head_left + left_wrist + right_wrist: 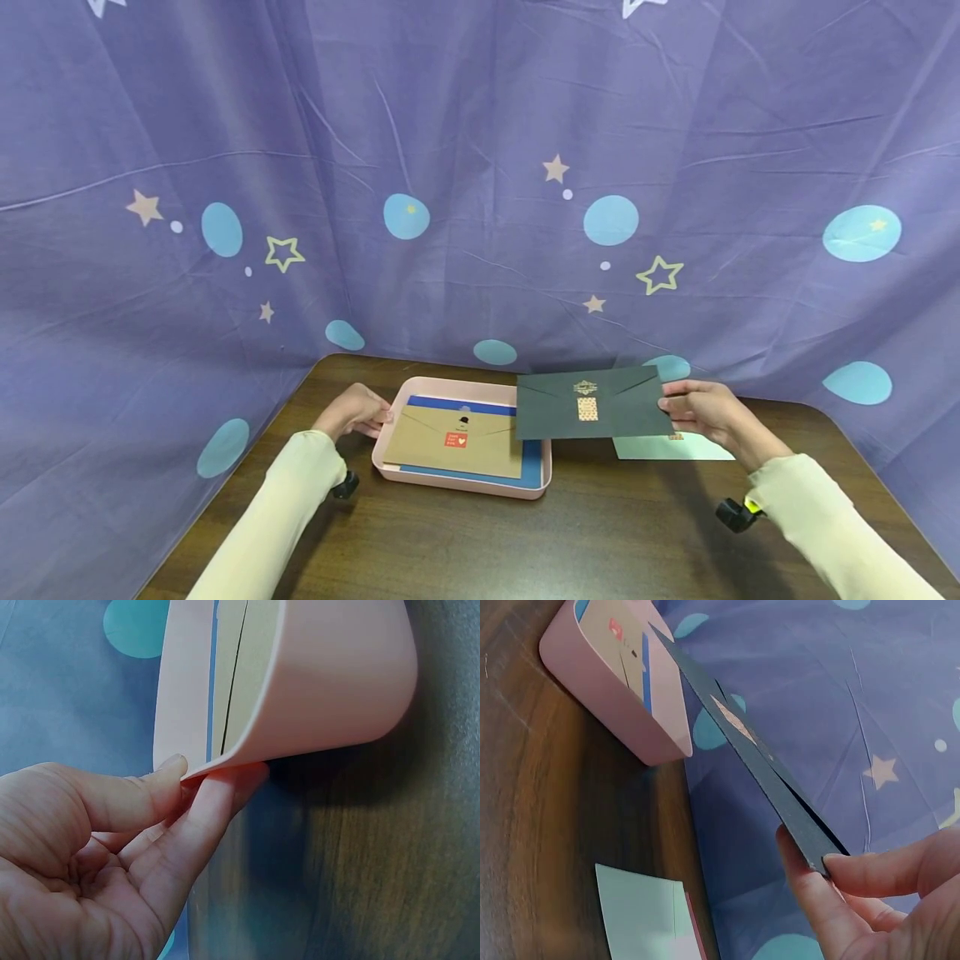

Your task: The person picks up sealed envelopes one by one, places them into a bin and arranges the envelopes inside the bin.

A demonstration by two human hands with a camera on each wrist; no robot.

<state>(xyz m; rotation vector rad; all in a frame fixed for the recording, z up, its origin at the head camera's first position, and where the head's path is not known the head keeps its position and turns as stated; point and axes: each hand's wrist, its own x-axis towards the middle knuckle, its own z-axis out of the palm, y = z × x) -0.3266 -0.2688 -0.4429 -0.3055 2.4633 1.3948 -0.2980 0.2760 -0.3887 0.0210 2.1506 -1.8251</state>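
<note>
Holding: the right hand [708, 412] pinches the right short edge of a dark green envelope [592, 404] between thumb and fingers, keeping it in the air, its left end over the right rim of the pink tray [465, 487].
Steadying: the left hand [356, 411] grips the tray's left rim, thumb [142, 796] on the inside of the lip and fingers curled under it.
Tray contents: a tan envelope [461, 437] with a red sticker lies flap-up on a blue sheet [534, 467]; both lie flat inside the walls.
Doing it well: judging from this pose, the dark green envelope should stay level and be squared to the tray's long sides, with the pinch kept at the very edge so the fingers stay outside the wall.
Risk: the envelope is thin and floppy in the right wrist view, so its free end could droop and catch the rim.
Nearby: a pale green envelope [671, 447] lies flat on the surface just right of the tray, below the held one.
Surface: dark wood-grain, rounded corners [600, 542].
Room: a purple cloth [480, 167] printed with stars and blue spots hangs behind and on both sides.
</note>
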